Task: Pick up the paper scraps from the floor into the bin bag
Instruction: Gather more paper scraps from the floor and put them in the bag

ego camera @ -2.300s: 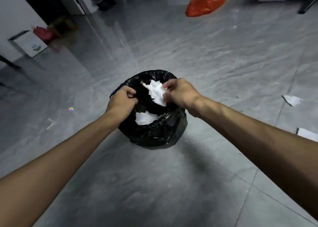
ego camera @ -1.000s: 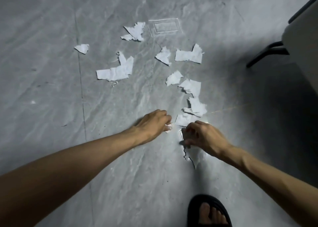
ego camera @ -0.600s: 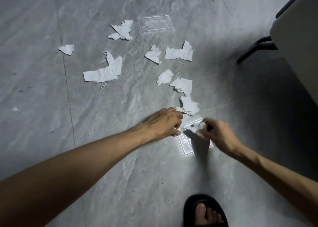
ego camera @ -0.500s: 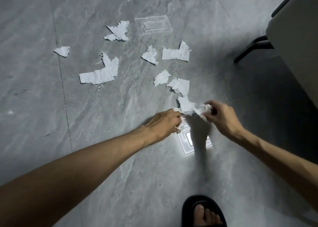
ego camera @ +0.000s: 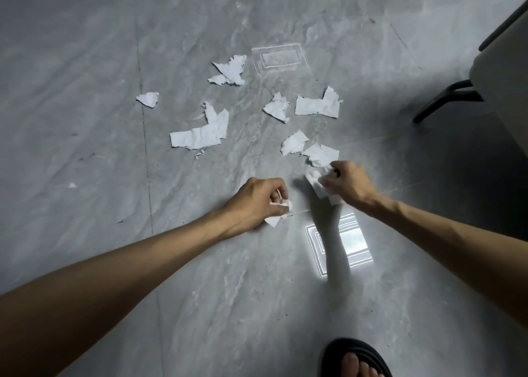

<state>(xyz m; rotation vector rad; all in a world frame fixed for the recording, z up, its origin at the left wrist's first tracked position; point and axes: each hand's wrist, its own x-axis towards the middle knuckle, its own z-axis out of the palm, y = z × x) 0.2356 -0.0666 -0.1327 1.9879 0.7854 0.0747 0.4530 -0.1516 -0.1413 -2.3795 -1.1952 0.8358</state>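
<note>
Several torn white paper scraps lie scattered on the grey marbled floor ahead of me, among them a large L-shaped piece (ego camera: 200,136), a ragged one (ego camera: 230,70) farther off and a small one (ego camera: 148,99) at the left. My left hand (ego camera: 257,202) is closed low over the floor, with a small white scrap (ego camera: 278,215) sticking out of its fingers. My right hand (ego camera: 347,183) is closed on a bunch of crumpled scraps (ego camera: 318,180), right beside a scrap lying on the floor (ego camera: 321,153). The bin bag is out of view.
A pale piece of furniture (ego camera: 505,85) with a black metal leg (ego camera: 440,102) stands at the right edge. My foot in a black sandal (ego camera: 354,359) is at the bottom. Bright ceiling-light reflections (ego camera: 351,242) glare on the glossy tiles.
Since the bin bag, my view has swung down to the scattered scraps. Both hands gathered scraps near the light reflection; my right hand has moved forward with its bunch towards the scraps lying farther off.
</note>
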